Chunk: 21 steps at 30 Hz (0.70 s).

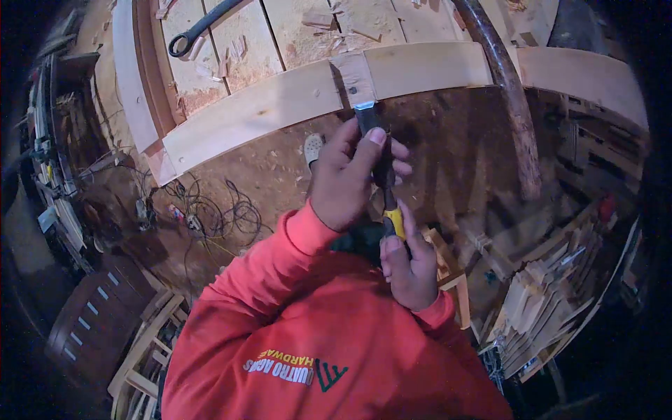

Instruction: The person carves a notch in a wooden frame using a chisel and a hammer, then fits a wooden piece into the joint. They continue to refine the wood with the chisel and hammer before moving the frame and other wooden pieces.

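Note:
My left hand [344, 171] is wrapped around the dark blade of a chisel [376, 157], thumb lying along the top. Behind it, my right hand [411, 269] grips the chisel's yellow and black handle [393, 222]. The bright cutting edge points away from me and sits right at the near end of a short wooden block [355, 80], which has a dark round hole. This block crosses a long pale board [259, 112] at the edge of the planked work surface.
A dark ring-ended metal tool [203, 29] and wood shavings lie on the planks. A round pole [507, 91] slants down at the right. Tangled cables [217, 210] lie on the ground at the left. Wood offcuts [539, 308] are heaped at the lower right.

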Each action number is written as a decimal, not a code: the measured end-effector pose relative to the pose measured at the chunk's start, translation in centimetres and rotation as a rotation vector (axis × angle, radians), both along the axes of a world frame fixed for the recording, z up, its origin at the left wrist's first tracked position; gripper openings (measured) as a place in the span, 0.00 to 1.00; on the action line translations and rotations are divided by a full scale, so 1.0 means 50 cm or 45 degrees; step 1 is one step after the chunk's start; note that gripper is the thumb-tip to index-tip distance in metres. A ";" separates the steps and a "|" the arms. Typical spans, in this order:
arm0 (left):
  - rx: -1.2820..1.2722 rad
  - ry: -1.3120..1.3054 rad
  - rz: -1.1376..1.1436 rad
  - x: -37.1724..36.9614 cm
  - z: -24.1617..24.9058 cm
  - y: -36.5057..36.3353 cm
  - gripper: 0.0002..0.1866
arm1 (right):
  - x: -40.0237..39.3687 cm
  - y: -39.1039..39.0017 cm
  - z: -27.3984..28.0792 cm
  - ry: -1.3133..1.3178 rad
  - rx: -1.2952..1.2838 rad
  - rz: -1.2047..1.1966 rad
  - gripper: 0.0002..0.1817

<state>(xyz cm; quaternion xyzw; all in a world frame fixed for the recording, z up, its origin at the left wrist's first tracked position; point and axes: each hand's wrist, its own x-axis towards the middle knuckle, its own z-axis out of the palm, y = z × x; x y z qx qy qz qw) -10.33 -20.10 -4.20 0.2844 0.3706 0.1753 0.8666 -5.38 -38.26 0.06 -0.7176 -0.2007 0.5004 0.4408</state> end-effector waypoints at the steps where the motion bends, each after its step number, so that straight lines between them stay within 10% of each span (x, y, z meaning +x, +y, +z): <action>1: -0.024 0.020 0.005 0.003 0.015 -0.003 0.13 | -0.001 -0.005 0.000 -0.065 -0.039 0.030 0.32; 16: 0.986 0.409 0.238 0.064 -0.027 -0.025 0.13 | -0.015 0.002 -0.048 -0.323 -0.017 0.118 0.34; 21: 0.661 0.286 0.242 0.059 -0.016 -0.045 0.15 | -0.017 -0.004 -0.007 -0.121 -0.067 -0.090 0.30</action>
